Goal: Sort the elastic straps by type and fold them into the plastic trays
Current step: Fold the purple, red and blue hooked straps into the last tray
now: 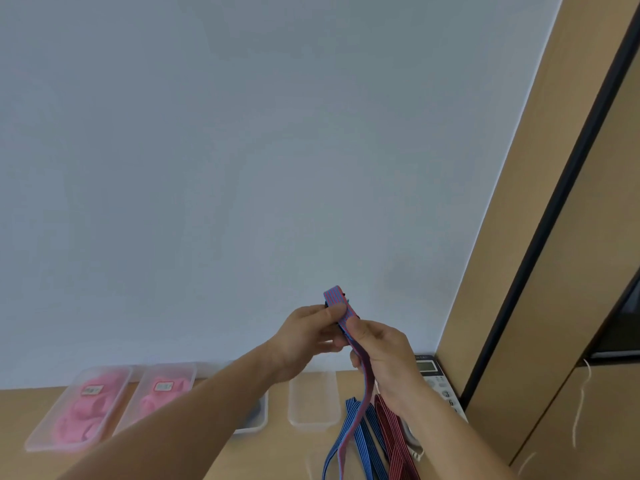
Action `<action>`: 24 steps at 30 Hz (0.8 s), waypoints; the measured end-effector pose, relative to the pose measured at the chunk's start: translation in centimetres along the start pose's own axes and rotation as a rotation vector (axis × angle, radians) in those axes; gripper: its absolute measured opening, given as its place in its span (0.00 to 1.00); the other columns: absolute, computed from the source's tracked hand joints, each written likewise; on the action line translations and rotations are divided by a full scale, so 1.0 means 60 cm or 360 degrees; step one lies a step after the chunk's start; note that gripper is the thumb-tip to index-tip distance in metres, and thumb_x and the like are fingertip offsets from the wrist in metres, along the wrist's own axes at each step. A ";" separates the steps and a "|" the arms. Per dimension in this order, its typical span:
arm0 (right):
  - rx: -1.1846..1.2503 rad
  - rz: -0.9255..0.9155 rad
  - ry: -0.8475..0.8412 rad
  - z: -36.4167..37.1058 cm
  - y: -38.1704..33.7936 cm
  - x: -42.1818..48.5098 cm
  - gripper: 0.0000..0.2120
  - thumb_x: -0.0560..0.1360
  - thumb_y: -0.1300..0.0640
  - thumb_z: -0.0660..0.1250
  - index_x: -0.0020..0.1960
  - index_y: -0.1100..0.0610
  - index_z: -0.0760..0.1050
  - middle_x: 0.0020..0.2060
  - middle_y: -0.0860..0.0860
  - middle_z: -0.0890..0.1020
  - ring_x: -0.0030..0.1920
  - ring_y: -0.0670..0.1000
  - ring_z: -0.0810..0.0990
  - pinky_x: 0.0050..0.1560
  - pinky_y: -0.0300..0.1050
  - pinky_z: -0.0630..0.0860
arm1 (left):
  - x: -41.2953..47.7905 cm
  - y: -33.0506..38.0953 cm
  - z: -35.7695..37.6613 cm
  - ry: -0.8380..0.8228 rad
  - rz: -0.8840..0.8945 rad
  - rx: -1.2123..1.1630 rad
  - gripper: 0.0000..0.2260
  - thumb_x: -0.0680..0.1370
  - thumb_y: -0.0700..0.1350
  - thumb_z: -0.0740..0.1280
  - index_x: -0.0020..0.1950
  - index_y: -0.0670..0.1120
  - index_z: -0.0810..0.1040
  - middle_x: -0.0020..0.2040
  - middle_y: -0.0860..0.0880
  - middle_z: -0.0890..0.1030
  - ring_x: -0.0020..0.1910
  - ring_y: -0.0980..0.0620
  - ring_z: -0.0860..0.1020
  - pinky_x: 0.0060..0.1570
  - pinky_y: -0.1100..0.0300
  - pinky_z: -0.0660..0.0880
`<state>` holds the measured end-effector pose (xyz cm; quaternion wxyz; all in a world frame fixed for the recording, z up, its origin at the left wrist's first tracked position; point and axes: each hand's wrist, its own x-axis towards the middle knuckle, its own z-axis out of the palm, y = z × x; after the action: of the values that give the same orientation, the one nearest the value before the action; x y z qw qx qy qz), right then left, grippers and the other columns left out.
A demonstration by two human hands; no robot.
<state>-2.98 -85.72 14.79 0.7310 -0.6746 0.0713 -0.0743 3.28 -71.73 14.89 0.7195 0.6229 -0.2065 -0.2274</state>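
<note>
behind left forearm (194, 403): tray (258, 419); calculator (433, 374) right.

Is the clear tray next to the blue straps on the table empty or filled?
Empty. The clear tray shows only its bare bottom; the blue straps lie outside it, to its right.

Bench (31, 403), wooden.
- Empty clear tray (313, 419): landmark, at the back edge.
- Left of it: a tray (258, 419) half hidden by a forearm, then a nearer pink-strap tray (134, 403) and a farther pink-strap tray (46, 439).
- Right of it: blue straps (372, 427), red straps (393, 434), calculator (433, 370).
- Above it: left hand (308, 336) and right hand (384, 355), both pinching a blue-and-red strap (337, 303) folded at the top, with its tail hanging to the right.
</note>
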 end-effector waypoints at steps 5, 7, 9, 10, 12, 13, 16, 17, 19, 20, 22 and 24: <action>-0.0124 0.0181 0.0164 -0.012 0.007 0.002 0.23 0.69 0.44 0.73 0.42 0.66 0.78 0.28 0.55 0.81 0.22 0.48 0.67 0.23 0.38 0.64 | 0.007 -0.004 -0.005 0.0186 0.0184 0.0211 0.11 0.81 0.43 0.66 0.57 0.38 0.80 0.54 0.38 0.83 0.49 0.48 0.82 0.55 0.52 0.78; -0.0210 0.0177 0.0188 -0.013 0.009 0.002 0.24 0.71 0.45 0.73 0.43 0.69 0.78 0.26 0.54 0.80 0.21 0.48 0.66 0.23 0.38 0.62 | 0.010 -0.005 -0.006 0.0271 0.0265 0.0347 0.07 0.80 0.42 0.68 0.55 0.40 0.81 0.51 0.38 0.84 0.47 0.47 0.82 0.54 0.49 0.80; -0.0210 0.0162 0.0185 -0.010 0.009 0.002 0.24 0.73 0.45 0.72 0.43 0.69 0.78 0.26 0.54 0.79 0.22 0.48 0.66 0.23 0.38 0.62 | 0.011 -0.005 -0.003 0.0308 0.0362 0.0498 0.05 0.79 0.41 0.69 0.53 0.43 0.82 0.47 0.41 0.85 0.44 0.49 0.82 0.51 0.50 0.81; -0.0196 0.0162 0.0182 -0.010 0.010 0.001 0.23 0.73 0.46 0.72 0.43 0.69 0.78 0.26 0.54 0.79 0.22 0.48 0.66 0.23 0.38 0.62 | 0.010 -0.005 -0.002 0.0310 0.0408 0.0572 0.05 0.79 0.41 0.69 0.53 0.43 0.82 0.44 0.43 0.85 0.42 0.52 0.82 0.48 0.53 0.81; -0.0148 0.0175 0.0171 -0.010 0.011 0.001 0.21 0.74 0.48 0.71 0.42 0.68 0.78 0.27 0.55 0.79 0.22 0.48 0.66 0.23 0.38 0.62 | 0.009 -0.005 0.000 0.0316 0.0498 0.0725 0.05 0.78 0.41 0.69 0.52 0.43 0.82 0.41 0.49 0.85 0.39 0.56 0.82 0.45 0.59 0.79; -0.0106 0.0189 0.0153 -0.012 0.011 0.000 0.20 0.75 0.49 0.70 0.42 0.68 0.78 0.28 0.56 0.79 0.22 0.48 0.66 0.23 0.38 0.62 | 0.008 -0.007 -0.001 0.0319 0.0556 0.0816 0.05 0.78 0.41 0.70 0.52 0.43 0.82 0.41 0.51 0.85 0.40 0.57 0.82 0.46 0.60 0.78; 0.0058 0.0278 0.0089 -0.013 0.010 0.001 0.22 0.78 0.46 0.64 0.42 0.66 0.81 0.30 0.57 0.79 0.23 0.49 0.68 0.25 0.39 0.64 | 0.008 -0.023 -0.005 0.0331 0.0848 0.1329 0.08 0.78 0.46 0.68 0.55 0.46 0.81 0.41 0.54 0.83 0.39 0.56 0.80 0.46 0.63 0.76; 0.0087 0.0304 0.0080 -0.012 0.007 0.001 0.25 0.78 0.42 0.63 0.41 0.64 0.81 0.30 0.57 0.79 0.24 0.50 0.68 0.25 0.39 0.64 | 0.008 -0.030 -0.006 0.0338 0.0939 0.1495 0.11 0.79 0.48 0.66 0.59 0.48 0.80 0.42 0.56 0.82 0.40 0.57 0.78 0.46 0.65 0.75; 0.0113 0.0322 0.0073 -0.011 0.006 0.003 0.30 0.75 0.35 0.62 0.40 0.63 0.82 0.31 0.57 0.80 0.25 0.50 0.69 0.25 0.39 0.65 | 0.009 -0.040 -0.010 0.0347 0.1076 0.1693 0.16 0.80 0.51 0.63 0.66 0.49 0.77 0.49 0.58 0.82 0.44 0.58 0.78 0.48 0.67 0.74; 0.0113 0.0319 0.0067 -0.011 0.008 0.003 0.32 0.73 0.32 0.62 0.42 0.63 0.82 0.31 0.57 0.80 0.26 0.50 0.70 0.26 0.39 0.65 | 0.014 -0.045 -0.012 0.0326 0.1131 0.1777 0.18 0.80 0.52 0.61 0.68 0.48 0.76 0.55 0.57 0.82 0.49 0.57 0.79 0.50 0.67 0.74; 0.0092 0.0307 0.0051 -0.012 0.012 0.002 0.36 0.67 0.30 0.64 0.46 0.65 0.83 0.33 0.58 0.81 0.27 0.51 0.71 0.28 0.40 0.66 | 0.019 -0.053 -0.015 0.0265 0.1182 0.1913 0.21 0.81 0.52 0.57 0.72 0.47 0.72 0.65 0.53 0.79 0.60 0.54 0.78 0.56 0.64 0.75; 0.0129 0.0310 0.0048 -0.013 0.016 0.001 0.34 0.64 0.31 0.67 0.48 0.63 0.84 0.34 0.57 0.82 0.28 0.50 0.72 0.30 0.41 0.68 | 0.018 -0.058 -0.017 0.0179 0.1116 0.1880 0.22 0.82 0.51 0.56 0.75 0.50 0.68 0.71 0.53 0.73 0.67 0.56 0.74 0.63 0.63 0.72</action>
<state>-3.06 -86.42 13.79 0.7602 -0.6332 0.1445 -0.0157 4.54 -71.97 11.33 0.3001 0.8179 -0.4474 0.2020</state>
